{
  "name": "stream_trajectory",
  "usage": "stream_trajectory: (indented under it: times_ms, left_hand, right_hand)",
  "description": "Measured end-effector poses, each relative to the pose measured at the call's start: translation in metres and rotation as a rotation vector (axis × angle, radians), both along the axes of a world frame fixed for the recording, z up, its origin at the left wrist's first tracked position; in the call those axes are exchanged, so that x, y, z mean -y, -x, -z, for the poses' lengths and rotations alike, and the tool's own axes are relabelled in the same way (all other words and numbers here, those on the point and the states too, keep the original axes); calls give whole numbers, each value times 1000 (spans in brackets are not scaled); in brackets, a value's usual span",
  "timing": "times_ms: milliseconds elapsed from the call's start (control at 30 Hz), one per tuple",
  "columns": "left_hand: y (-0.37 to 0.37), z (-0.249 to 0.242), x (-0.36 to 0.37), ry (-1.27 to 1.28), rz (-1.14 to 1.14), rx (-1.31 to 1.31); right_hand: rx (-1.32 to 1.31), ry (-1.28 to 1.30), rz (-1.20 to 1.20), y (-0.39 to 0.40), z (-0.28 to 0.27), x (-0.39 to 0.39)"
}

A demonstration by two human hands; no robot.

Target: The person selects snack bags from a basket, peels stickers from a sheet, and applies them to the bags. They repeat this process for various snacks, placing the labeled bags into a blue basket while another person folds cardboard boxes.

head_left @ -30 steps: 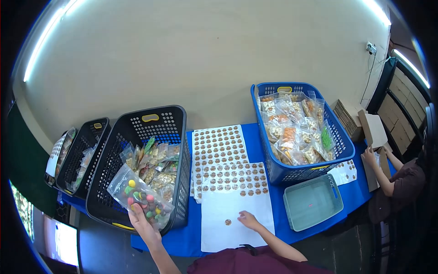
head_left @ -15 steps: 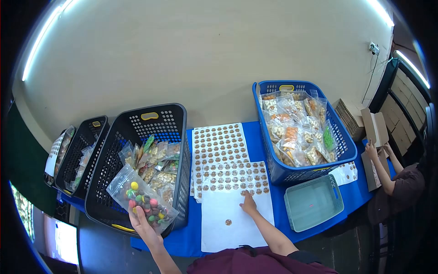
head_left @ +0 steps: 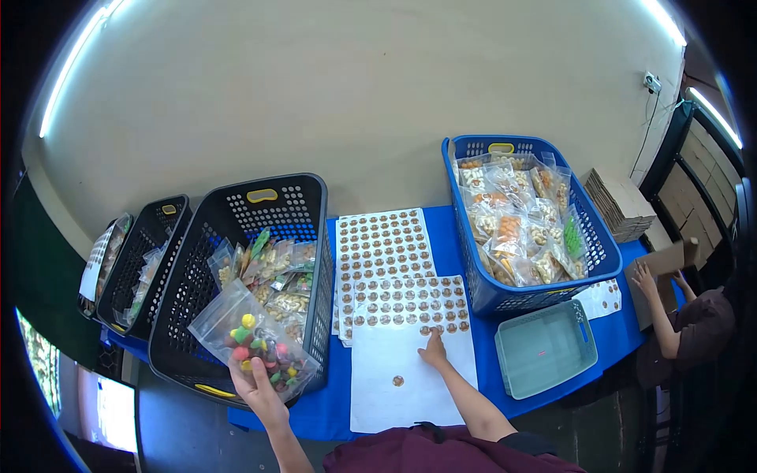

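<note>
My left hand (head_left: 260, 392) grips a clear zip bag of colourful round candies (head_left: 264, 347), tilted over the near side of a black basket (head_left: 315, 296). Packets of nuts and other snacks (head_left: 276, 268) fill part of that basket. My right hand (head_left: 433, 351) has its fingers pinched at the lowest row of round stickers on a white sheet (head_left: 371, 406); the fingertips partly cover the sticker there. One lone sticker (head_left: 398, 381) sits lower on the bare part of this sheet. More sticker sheets (head_left: 384, 240) lie beneath and behind it.
On the right stands a blue basket (head_left: 536, 298) full of snack packets, with a pale green tray (head_left: 544, 382) in front. Smaller black baskets (head_left: 130, 276) line the left. Another person (head_left: 690, 327) handles a cardboard box (head_left: 654, 264) near stacked flat cardboard (head_left: 619, 209).
The candies have shifted inside the bag, and its lower end has swung slightly right. My right hand stays at the sticker row. The other person's box has turned.
</note>
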State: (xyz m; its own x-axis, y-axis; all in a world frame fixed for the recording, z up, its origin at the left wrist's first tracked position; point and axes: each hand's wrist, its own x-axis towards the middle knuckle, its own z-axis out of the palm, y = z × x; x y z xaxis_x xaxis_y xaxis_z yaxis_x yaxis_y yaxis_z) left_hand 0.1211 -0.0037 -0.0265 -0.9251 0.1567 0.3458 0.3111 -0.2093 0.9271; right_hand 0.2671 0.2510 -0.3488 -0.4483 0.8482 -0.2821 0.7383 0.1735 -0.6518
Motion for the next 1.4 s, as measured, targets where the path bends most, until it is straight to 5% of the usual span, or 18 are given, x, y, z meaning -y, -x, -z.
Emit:
stream_trajectory:
  times_ms: [600,1000,1100,1133,1400]
  left_hand:
    - [-2,3,-2,70,53,-132]
    - [-5,2,-4,116,71,-118]
    - [-10,-4,-9,105,95,-123]
    - [-12,-6,-12,90,109,-123]
    - [-11,-2,-11,139,89,-96]
  right_hand:
    - [111,98,105,9,-10,-2]
    - [-24,-69,178,6,11,6]
    - [-92,-221,78,1,14,8]
    - [-49,-22,3,-2,12,3]
    - [-39,-96,-40,-6,19,3]
